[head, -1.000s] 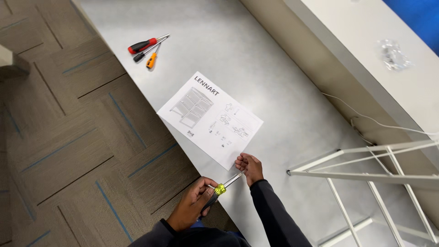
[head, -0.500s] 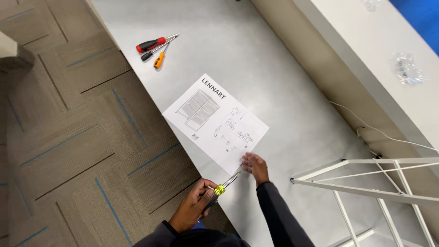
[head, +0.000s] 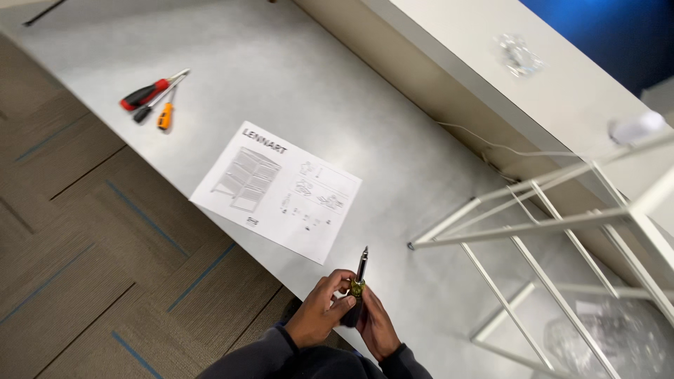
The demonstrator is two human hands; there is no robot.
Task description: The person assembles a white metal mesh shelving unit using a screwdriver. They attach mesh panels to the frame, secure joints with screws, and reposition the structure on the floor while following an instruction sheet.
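Left hand [head: 319, 316] and right hand [head: 375, 326] are both gripping 1 screwdriver [head: 359, 275] tightly, readying it; next, aiming its tip

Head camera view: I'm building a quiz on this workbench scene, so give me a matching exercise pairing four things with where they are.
Things:
1. screwdriver with yellow collar
2. instruction sheet
3. white metal frame
4. red-handled screwdriver

Places:
A. lying flat in the middle of the grey table
B. far left of the table, beside an orange-handled one
C. held between the left hand and right hand, tip pointing up
D. on the right side of the table

Pairs: 1-C, 2-A, 3-D, 4-B
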